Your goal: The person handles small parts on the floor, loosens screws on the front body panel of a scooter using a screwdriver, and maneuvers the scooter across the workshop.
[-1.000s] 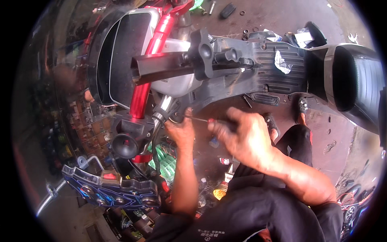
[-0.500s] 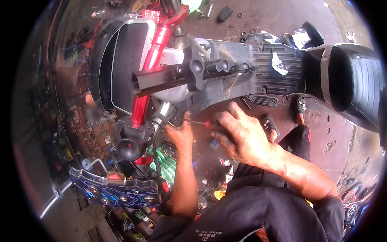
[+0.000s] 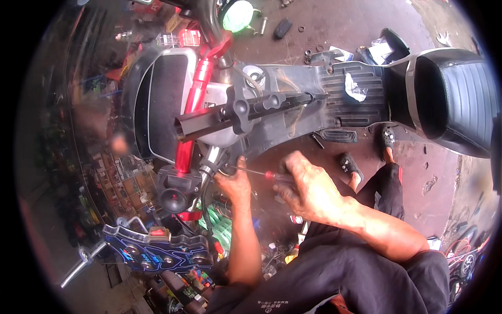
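My right hand [image 3: 312, 192] grips a screwdriver [image 3: 276, 177] with a red-and-clear handle; its thin shaft reaches left to a black clamp [image 3: 210, 165] on a chrome tube [image 3: 213, 154]. My left hand [image 3: 234, 182] holds the fitting at that clamp from below, thumb raised beside the screwdriver's tip; some of its fingers are hidden. Just left are a red tube [image 3: 184, 154] and a round black cup-like part [image 3: 174, 200]. Above my hands, a black rail with star knobs [image 3: 240, 110] crosses the grey body of the scooter [image 3: 272, 133].
The scooter's footboard [image 3: 334, 112] holds crumpled white paper [image 3: 355, 89]; its black seat [image 3: 460, 104] is at right. A blue-patterned panel [image 3: 157, 251] sits lower left, shelves of small parts [image 3: 125, 178] behind it. My sandalled feet [image 3: 349, 167] are on the floor [image 3: 423, 178], amid scattered parts.
The view has shifted, so the handlebar parts and my hands sit lower in the picture. My right hand has turned slightly on the screwdriver, showing more of its handle.
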### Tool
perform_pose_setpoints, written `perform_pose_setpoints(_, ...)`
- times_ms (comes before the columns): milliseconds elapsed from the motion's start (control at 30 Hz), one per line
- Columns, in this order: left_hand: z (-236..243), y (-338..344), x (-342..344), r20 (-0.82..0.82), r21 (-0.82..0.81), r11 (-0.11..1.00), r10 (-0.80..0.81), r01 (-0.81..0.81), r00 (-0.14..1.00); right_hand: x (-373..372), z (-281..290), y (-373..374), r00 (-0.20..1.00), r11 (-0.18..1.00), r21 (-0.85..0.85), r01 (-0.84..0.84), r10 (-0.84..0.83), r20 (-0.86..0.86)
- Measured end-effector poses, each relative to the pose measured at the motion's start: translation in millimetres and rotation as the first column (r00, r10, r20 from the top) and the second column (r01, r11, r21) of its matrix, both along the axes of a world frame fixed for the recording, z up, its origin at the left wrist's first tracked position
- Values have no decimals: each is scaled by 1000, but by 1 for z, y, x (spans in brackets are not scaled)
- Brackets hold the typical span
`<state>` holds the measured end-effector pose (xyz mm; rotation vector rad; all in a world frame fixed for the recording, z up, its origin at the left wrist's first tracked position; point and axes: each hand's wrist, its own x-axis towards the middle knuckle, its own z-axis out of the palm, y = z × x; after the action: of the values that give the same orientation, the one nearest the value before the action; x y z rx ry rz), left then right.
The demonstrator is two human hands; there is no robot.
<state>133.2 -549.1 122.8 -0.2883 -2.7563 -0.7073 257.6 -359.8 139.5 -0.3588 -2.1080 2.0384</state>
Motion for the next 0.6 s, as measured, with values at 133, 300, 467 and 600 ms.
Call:
perform_pose_setpoints(133, 2, 0, 1, 73, -45, 999, 0, 3, 997, -4, -1, 4, 986, 1000, 28, 5, -1, -166)
perform_pose_setpoints(300, 0, -2, -1, 65, -30, 999, -26, 28, 998, -38, 0, 33, 929, 926, -374, -59, 188, 320)
perform_pose_setpoints(467, 0, -3, 0, 75, -2, 999, -33, 33, 997, -40, 1, 47, 944, 976, -142, -166, 199, 263)
perform_pose_setpoints(600, 1, -3, -1, 22, -50, 998, -31, 32, 999, -39, -8, 44, 992, 985, -133, -106, 96, -81)
